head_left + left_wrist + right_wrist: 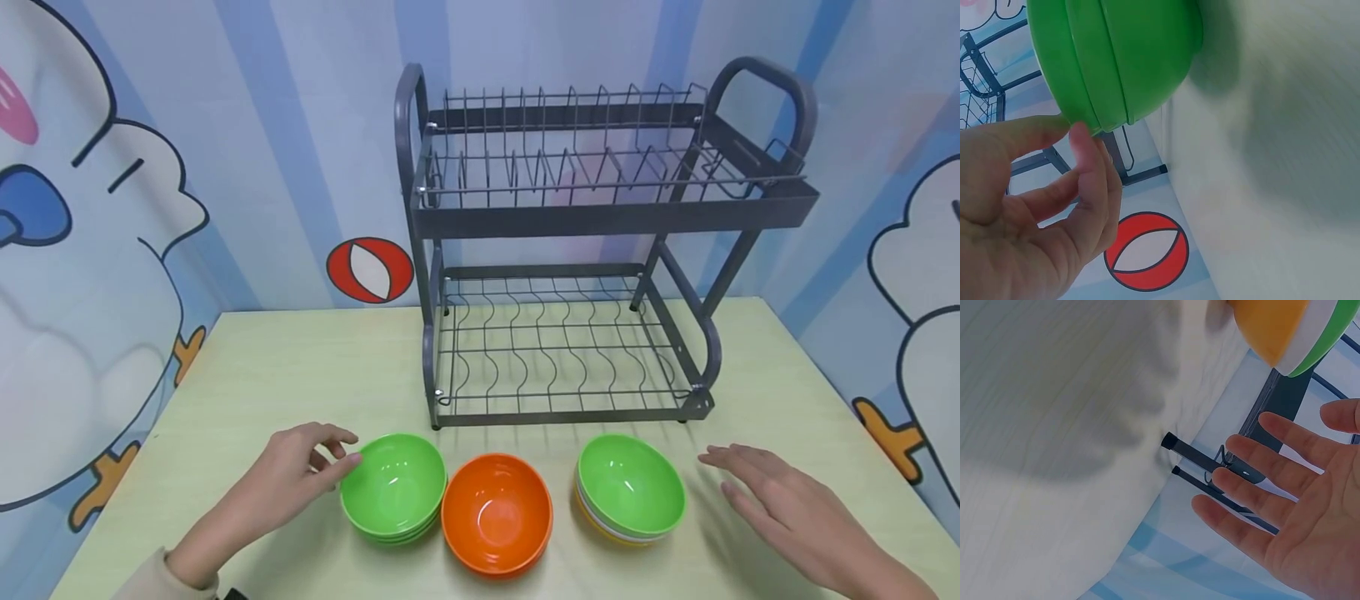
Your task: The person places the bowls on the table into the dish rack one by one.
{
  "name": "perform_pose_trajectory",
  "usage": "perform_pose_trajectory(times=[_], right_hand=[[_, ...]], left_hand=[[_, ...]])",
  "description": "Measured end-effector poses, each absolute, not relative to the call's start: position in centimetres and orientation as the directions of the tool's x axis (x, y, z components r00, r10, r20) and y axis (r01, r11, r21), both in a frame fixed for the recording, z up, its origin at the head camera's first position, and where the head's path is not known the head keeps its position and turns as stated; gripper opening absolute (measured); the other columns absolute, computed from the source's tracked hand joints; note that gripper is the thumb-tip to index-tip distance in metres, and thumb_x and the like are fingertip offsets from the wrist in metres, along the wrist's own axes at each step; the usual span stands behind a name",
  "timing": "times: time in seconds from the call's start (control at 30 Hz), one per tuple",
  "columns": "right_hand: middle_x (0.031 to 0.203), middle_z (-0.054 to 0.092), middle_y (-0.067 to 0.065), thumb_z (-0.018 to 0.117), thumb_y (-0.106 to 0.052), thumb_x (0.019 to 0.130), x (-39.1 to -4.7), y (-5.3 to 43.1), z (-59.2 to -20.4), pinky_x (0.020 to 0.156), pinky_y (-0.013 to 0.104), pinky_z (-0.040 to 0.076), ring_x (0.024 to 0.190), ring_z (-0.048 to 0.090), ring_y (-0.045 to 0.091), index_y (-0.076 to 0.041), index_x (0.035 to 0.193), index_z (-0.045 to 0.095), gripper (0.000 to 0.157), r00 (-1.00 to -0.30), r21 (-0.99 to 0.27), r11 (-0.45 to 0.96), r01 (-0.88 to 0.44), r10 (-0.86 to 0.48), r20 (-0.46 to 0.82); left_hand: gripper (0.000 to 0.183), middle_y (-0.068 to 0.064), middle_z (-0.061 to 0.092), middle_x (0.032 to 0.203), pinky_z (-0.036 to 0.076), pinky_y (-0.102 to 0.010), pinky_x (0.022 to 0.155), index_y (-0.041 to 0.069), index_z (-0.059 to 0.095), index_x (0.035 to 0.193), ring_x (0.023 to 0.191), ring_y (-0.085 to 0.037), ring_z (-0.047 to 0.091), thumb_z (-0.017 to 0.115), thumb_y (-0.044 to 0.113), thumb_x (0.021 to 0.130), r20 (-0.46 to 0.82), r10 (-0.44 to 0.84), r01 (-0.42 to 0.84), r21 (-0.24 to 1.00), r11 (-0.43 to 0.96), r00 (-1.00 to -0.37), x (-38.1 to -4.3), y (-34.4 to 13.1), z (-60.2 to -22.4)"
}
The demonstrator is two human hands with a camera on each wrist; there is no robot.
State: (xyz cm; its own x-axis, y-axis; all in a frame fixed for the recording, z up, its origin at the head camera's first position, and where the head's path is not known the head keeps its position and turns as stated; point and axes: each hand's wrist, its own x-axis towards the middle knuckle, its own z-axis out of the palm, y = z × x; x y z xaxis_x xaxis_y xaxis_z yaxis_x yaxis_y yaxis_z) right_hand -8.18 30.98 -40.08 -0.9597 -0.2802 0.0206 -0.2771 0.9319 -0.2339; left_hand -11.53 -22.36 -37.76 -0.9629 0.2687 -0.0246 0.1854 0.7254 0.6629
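Left hand (300, 471) has thumb and bent fingers at the rim of the green bowl stack (393, 483), can't tell if gripping; right hand (787, 508) wide, fingers extended, near but apart from the mixed bowl stack (632, 483), green over white and yellow; orange bowl (498, 517) between stacks; all on table (300, 367) before two-tier rack (615, 221).

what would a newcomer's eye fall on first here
Probably the orange bowl, between a green stack on the left and a green-topped stack on the right. Next, the two-tier rack behind them. The left hand is at the green stack's rim; the right hand is beside the other.
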Motion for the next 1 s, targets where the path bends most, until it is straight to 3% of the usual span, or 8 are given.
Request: perform_pose_trajectory(times=[0.33,0.7,1.0], right_hand=[[0.132,0.059,0.018,0.055,-0.032,0.103,-8.0,31.0,-39.7,0.087,0.064,0.049,0.122,0.053,0.041,-0.012,0.133,0.061,0.036,-0.958,-0.238,0.928,-0.288,-0.283,0.057],[0.132,0.058,0.019,0.052,-0.034,0.104,-8.0,31.2,-39.2,0.087,0.065,0.048,0.122,0.052,0.041,-0.013,0.135,0.058,0.038,-0.962,-0.250,0.929,-0.273,-0.269,0.052],[0.132,0.058,0.020,0.052,-0.036,0.104,-8.1,31.1,-39.1,0.086,0.065,0.048,0.121,0.052,0.043,-0.012,0.135,0.058,0.040,-0.966,-0.246,0.935,-0.257,-0.259,0.028]], left_hand=[[0.015,0.001,0.063,0.081,0.054,-0.027,0.052,0.002,0.070,0.102,0.061,-0.011,0.063,0.072,0.012,0.092,-0.061,0.254,0.142,0.691,0.708,-0.965,-11.7,-21.9,-38.2],[0.020,0.000,0.062,0.078,0.053,-0.026,0.049,-0.001,0.068,0.104,0.060,-0.012,0.063,0.073,0.013,0.092,-0.094,0.243,0.110,0.695,0.710,-0.966,-11.8,-21.4,-38.3],[0.012,0.001,0.061,0.076,0.053,-0.026,0.049,0.001,0.068,0.099,0.059,-0.011,0.062,0.072,0.009,0.092,-0.069,0.254,0.138,0.690,0.710,-0.965,-12.1,-21.2,-38.2]])
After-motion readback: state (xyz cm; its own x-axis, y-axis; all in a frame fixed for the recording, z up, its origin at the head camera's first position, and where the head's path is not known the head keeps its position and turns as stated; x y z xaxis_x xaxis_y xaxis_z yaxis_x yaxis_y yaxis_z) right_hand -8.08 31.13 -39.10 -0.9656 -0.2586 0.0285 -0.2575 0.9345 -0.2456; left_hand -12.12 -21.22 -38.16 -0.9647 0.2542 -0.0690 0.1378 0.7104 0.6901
